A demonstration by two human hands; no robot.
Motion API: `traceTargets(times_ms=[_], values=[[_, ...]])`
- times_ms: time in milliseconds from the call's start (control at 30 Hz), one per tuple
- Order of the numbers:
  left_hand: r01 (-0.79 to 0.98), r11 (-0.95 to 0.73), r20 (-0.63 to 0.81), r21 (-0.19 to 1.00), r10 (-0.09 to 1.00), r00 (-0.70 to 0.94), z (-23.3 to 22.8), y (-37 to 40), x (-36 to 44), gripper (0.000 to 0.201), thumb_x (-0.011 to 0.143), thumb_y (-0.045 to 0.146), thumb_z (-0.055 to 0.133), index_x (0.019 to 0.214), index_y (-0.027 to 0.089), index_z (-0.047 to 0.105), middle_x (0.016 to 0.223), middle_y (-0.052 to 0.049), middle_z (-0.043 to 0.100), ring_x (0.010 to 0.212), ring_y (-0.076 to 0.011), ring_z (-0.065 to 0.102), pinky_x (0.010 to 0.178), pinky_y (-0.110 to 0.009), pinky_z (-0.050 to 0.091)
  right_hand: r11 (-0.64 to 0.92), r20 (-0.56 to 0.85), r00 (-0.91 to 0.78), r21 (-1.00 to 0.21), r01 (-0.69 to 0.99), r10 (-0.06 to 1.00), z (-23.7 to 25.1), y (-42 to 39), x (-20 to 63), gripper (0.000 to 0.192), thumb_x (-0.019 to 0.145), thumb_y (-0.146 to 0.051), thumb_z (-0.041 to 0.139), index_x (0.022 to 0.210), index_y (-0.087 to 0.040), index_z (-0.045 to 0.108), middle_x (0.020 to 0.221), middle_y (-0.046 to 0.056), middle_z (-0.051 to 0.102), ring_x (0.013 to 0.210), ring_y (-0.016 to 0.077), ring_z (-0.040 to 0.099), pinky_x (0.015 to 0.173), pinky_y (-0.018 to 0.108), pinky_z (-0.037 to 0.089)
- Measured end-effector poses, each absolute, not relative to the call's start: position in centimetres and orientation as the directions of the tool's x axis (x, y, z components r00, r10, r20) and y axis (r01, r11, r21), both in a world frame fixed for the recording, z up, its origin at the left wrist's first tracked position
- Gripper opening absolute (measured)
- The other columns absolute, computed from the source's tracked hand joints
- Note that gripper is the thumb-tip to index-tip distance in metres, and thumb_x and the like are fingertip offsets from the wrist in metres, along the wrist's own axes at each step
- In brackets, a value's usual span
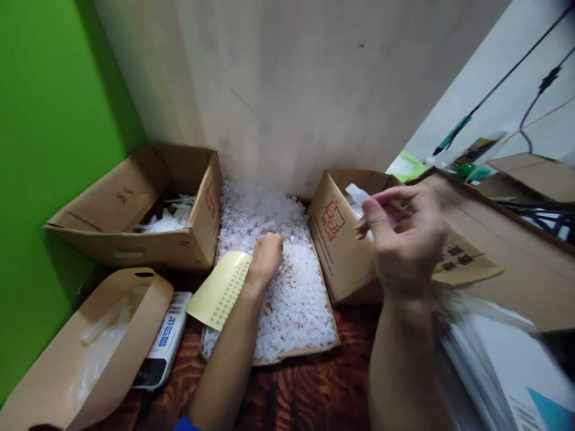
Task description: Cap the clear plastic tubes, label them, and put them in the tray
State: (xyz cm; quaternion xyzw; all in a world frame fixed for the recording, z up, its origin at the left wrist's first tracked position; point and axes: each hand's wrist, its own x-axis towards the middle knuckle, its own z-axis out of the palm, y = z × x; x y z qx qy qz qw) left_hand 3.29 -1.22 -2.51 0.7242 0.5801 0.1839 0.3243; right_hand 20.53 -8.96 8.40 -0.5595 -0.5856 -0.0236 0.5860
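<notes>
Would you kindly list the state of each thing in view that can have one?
Left hand: closed in a fist, resting in the white plastic pieces.
Right hand: raised, fingers pinching a small clear piece, blurred.
Left carton: open, holding clear scraps.
Right carton: open; contents hidden.
Yellow sheet: lying flat, perforated.
Calculator: partly covered by a brown flap.

A bright green wall point(49, 149) stands at nine o'clock, a pale panel point(291, 78) at twelve, dark cables point(534, 72) at two, a reddish patterned tabletop point(314, 389) at six.
</notes>
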Motion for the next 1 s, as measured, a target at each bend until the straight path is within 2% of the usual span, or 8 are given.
traceTargets(times_ms=[67, 133, 233, 333, 433, 667, 833, 1000], values=[[0.604, -0.142, -0.041, 0.784, 0.959, 0.279, -2.0, -0.5, 2.6, 0.016, 0.095, 0.02, 0.07, 0.109, 0.015, 0.073, 0.106, -0.009, 0.075, 0.1, -0.0228, 0.072, 0.095, -0.041, 0.058, 0.438, 0.664, 0.233, -0.676, 0.592, 0.71, 7.3, -8.3, 19.0, 0.023, 0.102, -0.034, 0.06, 0.122, -0.024, 0.066, 0.104, 0.005, 0.07, 0.063, 0.0155, 0.066, 0.058, 0.033, 0.057], [0.446, -0.175, 0.042, 0.878, 0.956, 0.291, -1.1, 0.0, 2.2, 0.018, 0.096, 0.015, 0.065, 0.111, 0.015, 0.074, 0.098, -0.009, 0.078, 0.092, -0.0204, 0.075, 0.091, -0.036, 0.06, 0.45, 0.63, 0.173, -0.694, 0.562, 0.757, 6.3, -7.4, 17.9, 0.026, 0.103, -0.03, 0.056, 0.125, -0.026, 0.07, 0.112, 0.007, 0.073, 0.076, 0.0193, 0.07, 0.068, 0.037, 0.059], [0.213, -0.208, 0.155, 0.955, 0.958, 0.242, 0.5, 0.3, 2.0, 0.026, 0.104, 0.029, 0.053, 0.118, 0.016, 0.071, 0.103, -0.009, 0.079, 0.091, -0.0179, 0.077, 0.088, -0.033, 0.062, 0.392, 0.533, 0.191, -0.78, 0.487, 0.824, 4.9, -6.0, 17.0, 0.024, 0.103, -0.029, 0.056, 0.118, -0.023, 0.074, 0.11, 0.009, 0.076, 0.095, 0.0253, 0.072, 0.082, 0.041, 0.059], [-0.137, -0.176, 0.191, 0.975, 0.975, 0.109, 1.3, 0.1, 2.3, 0.03, 0.092, 0.044, 0.072, 0.102, 0.016, 0.073, 0.094, -0.008, 0.08, 0.087, -0.0186, 0.077, 0.088, -0.034, 0.062, 0.36, 0.434, 0.185, -0.872, 0.331, 0.882, 3.7, -5.0, 16.5, 0.018, 0.1, -0.03, 0.06, 0.107, -0.021, 0.073, 0.102, 0.008, 0.077, 0.09, 0.0239, 0.073, 0.08, 0.039, 0.059], [-0.448, -0.074, 0.107, 0.891, 0.993, 0.049, 1.4, -0.1, 2.9, 0.034, 0.07, 0.038, 0.094, 0.086, 0.015, 0.075, 0.081, -0.004, 0.078, 0.079, -0.0165, 0.076, 0.088, -0.033, 0.062, 0.365, 0.402, 0.146, -0.903, 0.227, 0.904, 3.0, -4.4, 16.4, 0.015, 0.099, -0.029, 0.061, 0.103, -0.02, 0.072, 0.1, 0.007, 0.077, 0.087, 0.0212, 0.072, 0.08, 0.037, 0.058], [-0.625, 0.035, -0.051, 0.78, 0.999, -0.009, 1.0, 0.2, 4.1, 0.027, 0.062, 0.03, 0.097, 0.078, 0.019, 0.077, 0.088, -0.002, 0.08, 0.087, -0.0155, 0.075, 0.087, -0.029, 0.059, 0.377, 0.408, 0.133, -0.903, 0.205, 0.903, 2.7, -4.0, 17.0, 0.011, 0.097, -0.024, 0.061, 0.099, -0.019, 0.071, 0.099, 0.006, 0.076, 0.093, 0.0218, 0.072, 0.083, 0.035, 0.056], [-0.636, 0.127, -0.102, 0.761, 0.992, 0.076, 1.6, -0.3, 3.9, 0.022, 0.063, 0.024, 0.095, 0.076, 0.02, 0.078, 0.086, 0.002, 0.078, 0.084, -0.0124, 0.072, 0.085, -0.028, 0.06, 0.376, 0.393, 0.151, -0.917, 0.132, 0.907, 2.5, -4.0, 16.6, 0.008, 0.095, -0.025, 0.062, 0.094, -0.02, 0.068, 0.095, 0.006, 0.076, 0.09, 0.0215, 0.072, 0.08, 0.035, 0.057], [-0.595, 0.122, -0.073, 0.794, 0.992, 0.106, 2.2, -0.7, 4.0, 0.018, 0.068, 0.025, 0.091, 0.078, 0.021, 0.076, 0.081, 0.003, 0.073, 0.077, -0.0098, 0.068, 0.078, -0.024, 0.059, 0.386, 0.385, 0.237, -0.922, 0.046, 0.892, 2.4, -4.2, 15.9, 0.008, 0.094, -0.027, 0.063, 0.089, -0.021, 0.065, 0.09, 0.005, 0.074, 0.086, 0.0201, 0.072, 0.078, 0.033, 0.057]])
